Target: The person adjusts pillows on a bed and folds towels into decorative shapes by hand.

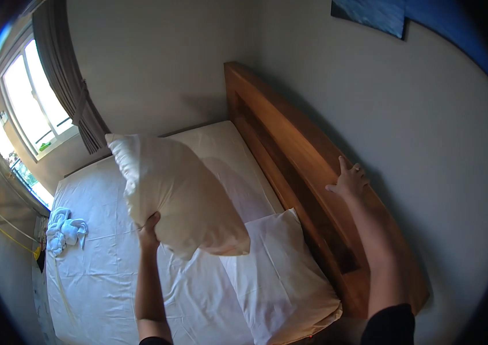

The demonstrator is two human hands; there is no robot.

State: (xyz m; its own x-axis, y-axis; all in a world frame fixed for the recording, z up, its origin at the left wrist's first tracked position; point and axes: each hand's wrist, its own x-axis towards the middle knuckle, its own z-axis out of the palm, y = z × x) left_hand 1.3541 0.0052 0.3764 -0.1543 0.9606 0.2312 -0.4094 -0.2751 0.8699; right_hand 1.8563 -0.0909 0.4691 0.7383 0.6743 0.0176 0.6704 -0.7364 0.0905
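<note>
My left hand (149,229) grips the lower edge of a cream pillow (175,192) and holds it up in the air above the bed. My right hand (347,179) rests flat on the top edge of the wooden headboard (290,167), fingers spread, holding nothing. Below the raised pillow a white-cased pillow (281,276) lies on the mattress against the headboard. A second flat pillow (229,158) lies beside it, partly hidden by the raised one. The bed (100,276) is covered with a white sheet.
A crumpled white and pale blue cloth (64,229) lies at the far edge of the bed. A window (34,98) with a grey tied curtain (71,80) is on the left wall. A dark picture (370,14) hangs above the headboard.
</note>
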